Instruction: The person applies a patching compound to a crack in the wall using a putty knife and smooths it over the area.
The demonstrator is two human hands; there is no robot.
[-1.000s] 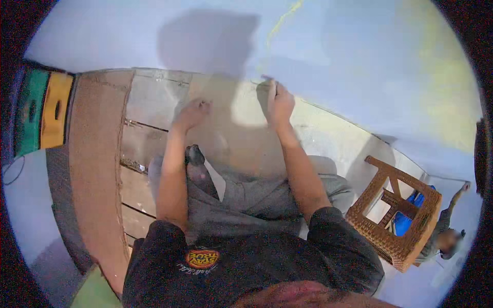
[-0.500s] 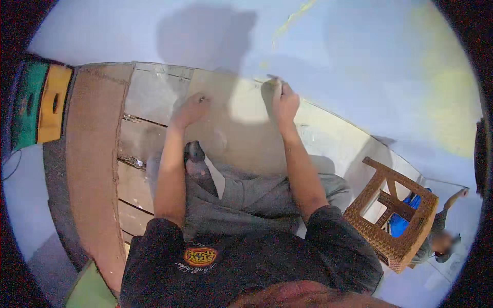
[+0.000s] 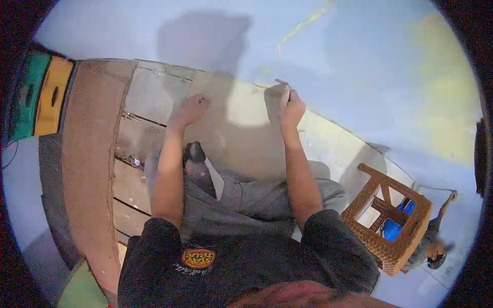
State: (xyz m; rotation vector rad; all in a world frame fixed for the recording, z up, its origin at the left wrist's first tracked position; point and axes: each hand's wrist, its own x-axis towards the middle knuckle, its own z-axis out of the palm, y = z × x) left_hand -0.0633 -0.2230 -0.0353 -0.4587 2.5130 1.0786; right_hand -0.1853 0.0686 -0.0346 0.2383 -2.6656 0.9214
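Note:
My right hand (image 3: 292,109) is closed around the pale handle of a scraper-like tool (image 3: 282,83). Its thin dark end is close to the foot of the pale blue wall (image 3: 308,56); whether it touches cannot be told. My left hand (image 3: 194,109) is curled closed, held above the floor boards beside a cast shadow. What its fingers hold, if anything, is hidden. A yellow streak (image 3: 303,26) runs along the wall above the tool.
A woven brown stool (image 3: 380,205) lies tipped on my right, with blue material (image 3: 391,229) showing through its frame. Beyond it another person (image 3: 434,241) reaches toward the wall. Green and yellow drawers (image 3: 54,95) stand far left, near a brown sheet (image 3: 92,154) on boards.
The view has shifted slightly. My right hand and the tool appear a little further right and lower; my left hand stays almost in place, closed.

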